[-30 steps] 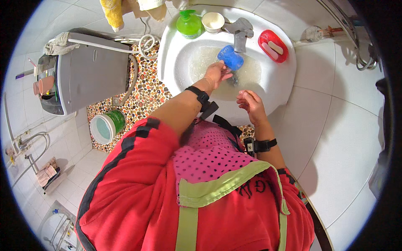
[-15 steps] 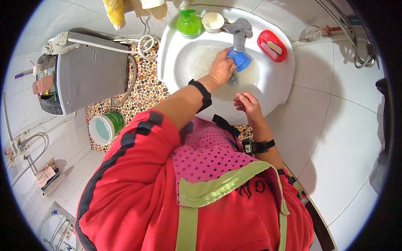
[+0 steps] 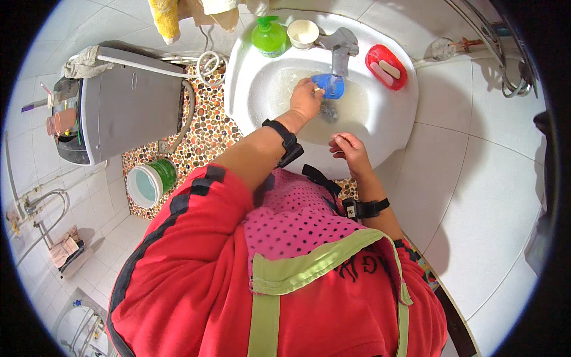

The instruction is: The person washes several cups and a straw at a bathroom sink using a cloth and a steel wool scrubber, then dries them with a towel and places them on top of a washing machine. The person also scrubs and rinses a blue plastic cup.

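Note:
My left hand (image 3: 306,100) is closed on the near left edge of a small blue plastic dish (image 3: 331,87), holding it tilted beneath the grey tap (image 3: 341,50). Cloudy water covers the bottom of the white washbasin (image 3: 244,89) below it. Around the drain under the dish there is a dark grey patch. My right hand (image 3: 353,153) hovers over the basin's front rim, its fingers loosely curled and slightly apart, with nothing visible in them.
On the basin's back ledge stand a green pump bottle (image 3: 269,38) and a white cup (image 3: 303,34). A red soap dish (image 3: 373,58) with two bars sits at its right. Left are a grey washing machine (image 3: 137,101) and a bucket (image 3: 143,185) on the pebble-patterned floor.
My left hand has drawn the blue dish a little to the left, away from the tap, and turned it so its inside shows more. My right hand has hardly moved.

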A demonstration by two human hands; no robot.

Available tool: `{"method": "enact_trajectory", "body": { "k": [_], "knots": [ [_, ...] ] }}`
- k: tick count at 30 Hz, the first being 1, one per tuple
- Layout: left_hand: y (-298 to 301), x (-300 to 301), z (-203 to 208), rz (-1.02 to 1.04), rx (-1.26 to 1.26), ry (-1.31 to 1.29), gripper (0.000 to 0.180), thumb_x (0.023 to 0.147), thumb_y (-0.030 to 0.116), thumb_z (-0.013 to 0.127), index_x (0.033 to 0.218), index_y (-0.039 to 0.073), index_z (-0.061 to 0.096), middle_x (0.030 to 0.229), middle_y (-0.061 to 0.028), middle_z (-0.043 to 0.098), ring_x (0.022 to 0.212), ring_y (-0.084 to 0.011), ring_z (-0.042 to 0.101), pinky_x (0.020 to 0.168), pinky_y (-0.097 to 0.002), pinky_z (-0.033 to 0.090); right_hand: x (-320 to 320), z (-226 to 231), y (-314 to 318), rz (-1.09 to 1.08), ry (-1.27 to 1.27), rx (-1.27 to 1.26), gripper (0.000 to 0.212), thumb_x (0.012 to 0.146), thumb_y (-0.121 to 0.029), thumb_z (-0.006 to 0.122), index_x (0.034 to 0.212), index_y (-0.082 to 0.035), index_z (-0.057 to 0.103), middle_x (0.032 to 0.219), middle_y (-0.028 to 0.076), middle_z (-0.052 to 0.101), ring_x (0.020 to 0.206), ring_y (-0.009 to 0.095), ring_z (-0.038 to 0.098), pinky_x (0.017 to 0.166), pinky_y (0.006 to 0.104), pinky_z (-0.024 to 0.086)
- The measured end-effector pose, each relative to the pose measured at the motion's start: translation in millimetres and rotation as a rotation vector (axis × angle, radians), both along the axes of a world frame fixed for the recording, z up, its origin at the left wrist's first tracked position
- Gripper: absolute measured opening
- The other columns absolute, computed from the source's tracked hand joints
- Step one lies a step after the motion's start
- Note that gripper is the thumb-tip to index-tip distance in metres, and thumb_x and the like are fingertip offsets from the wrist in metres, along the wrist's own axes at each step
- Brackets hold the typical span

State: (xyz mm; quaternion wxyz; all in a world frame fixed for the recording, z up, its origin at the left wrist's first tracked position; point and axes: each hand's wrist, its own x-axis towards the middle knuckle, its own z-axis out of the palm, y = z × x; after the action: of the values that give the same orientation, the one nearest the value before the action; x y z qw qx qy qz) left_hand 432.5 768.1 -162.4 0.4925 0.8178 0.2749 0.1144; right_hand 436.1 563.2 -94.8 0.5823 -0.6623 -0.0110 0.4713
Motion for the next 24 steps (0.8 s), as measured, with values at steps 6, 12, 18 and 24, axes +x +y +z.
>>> {"method": "enact_trajectory", "body": {
  "k": [6, 12, 18, 24],
  "knots": [
    [-1.3, 11.5, 8.0, -0.015, -0.144, 0.180, 0.033, 0.085, 0.029, 0.057, 0.080, -0.003, 0.064, 0.089, -0.0250, 0.061, 0.087, -0.0402, 0.057, 0.079, -0.0431, 0.045, 0.7, -2.3, 2.1, 0.031, 0.012, -0.014, 0.024, 0.091, -0.025, 0.054, 0.103, -0.005, 0.059, 0.089, 0.007, 0.063, 0.078, 0.014, 0.060, 0.069, 0.0270, 0.048],
    [-1.2, 21.5, 5.2, 0.193, -0.454, 0.220, 0.049, 0.091, 0.038, 0.046, 0.073, -0.005, 0.060, 0.061, -0.0184, 0.057, 0.057, -0.0376, 0.054, 0.062, -0.0428, 0.047, 0.6, -11.5, -2.6, 0.036, -0.017, -0.008, 0.023, 0.091, -0.024, 0.054, 0.102, -0.005, 0.059, 0.088, 0.006, 0.063, 0.078, 0.014, 0.060, 0.070, 0.0268, 0.048],
    [4.9, 16.8, -1.8, 0.038, -1.135, 0.286, 0.048, 0.095, 0.040, 0.041, 0.061, 0.007, 0.050, 0.057, -0.0066, 0.050, 0.048, -0.0195, 0.048, 0.044, -0.0336, 0.040, 29.8, -41.3, 14.6, -0.133, -0.424, -0.133, 0.031, 0.089, -0.022, 0.059, 0.112, -0.002, 0.053, 0.099, 0.007, 0.061, 0.085, 0.016, 0.059, 0.075, 0.0276, 0.047],
    [20.5, 25.3, 8.0, -0.089, -1.152, 0.353, 0.039, 0.095, 0.034, 0.046, 0.067, 0.007, 0.053, 0.065, -0.0049, 0.054, 0.058, -0.0154, 0.051, 0.051, -0.0291, 0.044, 66.5, -50.2, 52.9, -0.183, 0.121, 0.298, 0.053, 0.081, -0.031, 0.068, 0.122, -0.004, 0.047, 0.105, 0.007, 0.059, 0.093, 0.018, 0.060, 0.085, 0.0369, 0.048]
  ]
}}
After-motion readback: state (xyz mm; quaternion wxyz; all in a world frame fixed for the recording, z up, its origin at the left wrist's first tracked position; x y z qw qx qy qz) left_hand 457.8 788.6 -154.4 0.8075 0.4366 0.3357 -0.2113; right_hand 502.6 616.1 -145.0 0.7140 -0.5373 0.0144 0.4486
